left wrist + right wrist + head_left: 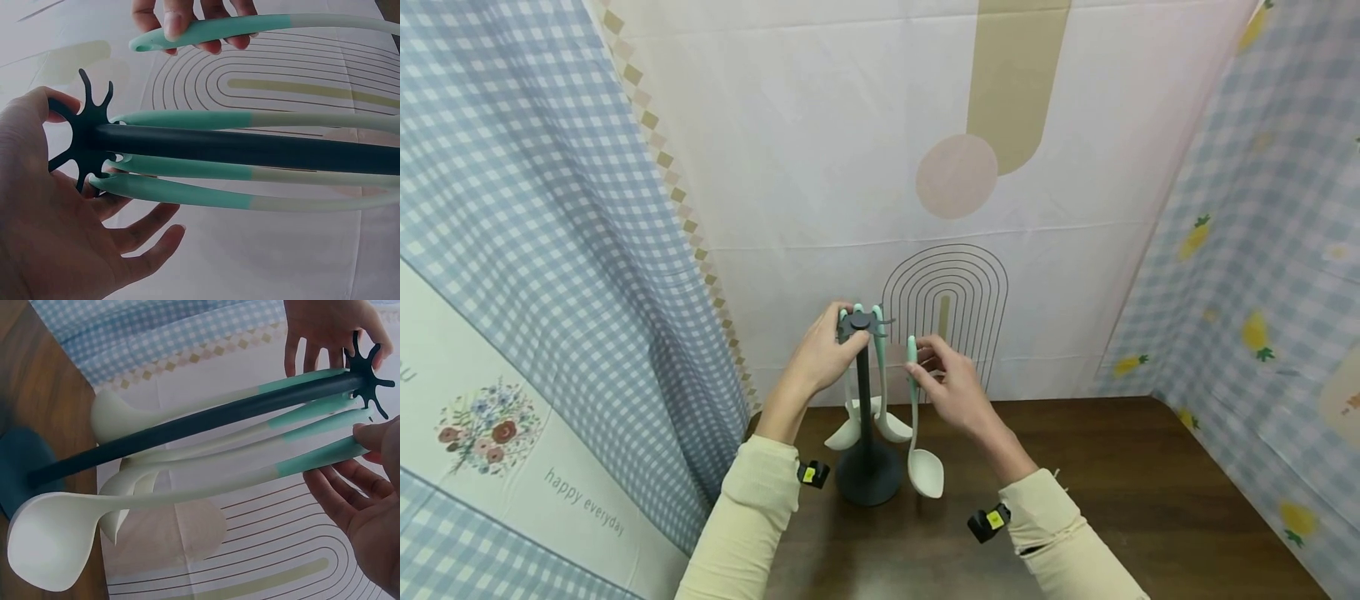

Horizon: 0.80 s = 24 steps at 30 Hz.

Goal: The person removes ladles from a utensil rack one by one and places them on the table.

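A dark utensil stand (864,392) rises from a round base, with a ring of hooks at its top. My left hand (822,357) holds that hooked top, thumb in front and fingers behind; in the left wrist view the lower fingers are spread loosely. Three white utensils with mint-green handles (187,190) hang on the stand, their heads partly hidden behind one another. To the right of the stand, my right hand (955,385) pinches a white ladle (50,540) by its mint-green handle near the top. The ladle hangs upright, bowl down, apart from the hooks.
The stand's base (868,483) rests on a dark brown wooden table (1045,517). Close behind hangs a white patterned cloth (820,150). Blue checked curtains (550,150) close in the left side, and a lemon-print checked cloth (1247,350) the right.
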Tool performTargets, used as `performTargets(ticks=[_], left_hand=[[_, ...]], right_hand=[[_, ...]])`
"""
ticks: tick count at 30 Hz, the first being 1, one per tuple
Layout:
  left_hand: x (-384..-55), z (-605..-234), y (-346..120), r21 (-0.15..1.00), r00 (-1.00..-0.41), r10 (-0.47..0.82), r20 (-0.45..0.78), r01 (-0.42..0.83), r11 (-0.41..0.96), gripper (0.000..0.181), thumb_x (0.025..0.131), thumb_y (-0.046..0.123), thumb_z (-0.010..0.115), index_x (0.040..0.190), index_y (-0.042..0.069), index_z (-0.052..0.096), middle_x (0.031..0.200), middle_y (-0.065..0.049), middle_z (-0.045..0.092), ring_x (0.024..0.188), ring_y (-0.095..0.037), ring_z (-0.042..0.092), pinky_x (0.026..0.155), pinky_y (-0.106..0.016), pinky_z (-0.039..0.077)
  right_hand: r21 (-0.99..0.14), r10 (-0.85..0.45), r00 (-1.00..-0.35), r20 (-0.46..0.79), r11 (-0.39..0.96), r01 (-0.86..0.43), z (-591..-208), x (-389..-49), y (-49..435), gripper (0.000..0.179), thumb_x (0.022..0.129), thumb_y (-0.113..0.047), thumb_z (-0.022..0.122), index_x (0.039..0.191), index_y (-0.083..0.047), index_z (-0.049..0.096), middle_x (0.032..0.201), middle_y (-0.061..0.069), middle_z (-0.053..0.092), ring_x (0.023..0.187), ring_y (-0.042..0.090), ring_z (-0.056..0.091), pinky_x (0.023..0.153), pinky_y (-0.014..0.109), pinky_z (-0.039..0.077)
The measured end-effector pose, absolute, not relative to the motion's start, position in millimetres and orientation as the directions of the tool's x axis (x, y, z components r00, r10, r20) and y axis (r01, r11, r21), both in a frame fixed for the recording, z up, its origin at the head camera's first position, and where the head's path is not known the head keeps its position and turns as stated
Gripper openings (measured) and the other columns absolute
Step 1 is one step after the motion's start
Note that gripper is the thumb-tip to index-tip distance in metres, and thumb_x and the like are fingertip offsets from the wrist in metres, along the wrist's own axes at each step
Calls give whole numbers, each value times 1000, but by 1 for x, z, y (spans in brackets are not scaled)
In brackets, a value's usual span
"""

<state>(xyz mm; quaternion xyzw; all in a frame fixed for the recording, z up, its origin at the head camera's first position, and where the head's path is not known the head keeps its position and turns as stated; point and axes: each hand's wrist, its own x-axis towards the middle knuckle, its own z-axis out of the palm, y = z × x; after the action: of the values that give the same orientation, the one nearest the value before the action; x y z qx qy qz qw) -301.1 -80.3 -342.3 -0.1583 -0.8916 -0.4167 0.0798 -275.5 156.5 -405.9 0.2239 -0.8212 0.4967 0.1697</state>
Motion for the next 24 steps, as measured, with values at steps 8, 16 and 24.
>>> performTargets(ticks=[8, 16, 24], left_hand=[[-301, -342, -79, 722, -934, 231, 273, 357, 593, 64, 98, 44, 55, 153, 13, 45, 146, -14, 55, 116, -34, 59, 96, -53, 50], [-298, -341, -79, 739, -940, 228, 254, 341, 581, 63, 99, 44, 56, 153, 14, 45, 146, -15, 55, 116, -34, 59, 96, -53, 50], [-299, -341, -79, 740, -939, 226, 261, 345, 578, 61, 100, 43, 56, 152, 14, 46, 145, -14, 55, 116, -34, 59, 95, -53, 50]], right_hand=[[-727, -199, -839, 506, 424, -539, -410, -276, 167, 29, 105, -20, 68, 132, -10, 63, 104, 7, 71, 88, 18, 71, 74, 33, 58], [-725, -174, -837, 519, 429, -539, -413, -274, 178, 31, 104, -19, 70, 132, -8, 64, 103, 7, 71, 88, 19, 70, 74, 34, 58], [-722, -157, -841, 518, 447, -528, -413, -271, 192, 31, 104, -20, 70, 132, -8, 64, 103, 7, 71, 87, 19, 69, 75, 33, 57]])
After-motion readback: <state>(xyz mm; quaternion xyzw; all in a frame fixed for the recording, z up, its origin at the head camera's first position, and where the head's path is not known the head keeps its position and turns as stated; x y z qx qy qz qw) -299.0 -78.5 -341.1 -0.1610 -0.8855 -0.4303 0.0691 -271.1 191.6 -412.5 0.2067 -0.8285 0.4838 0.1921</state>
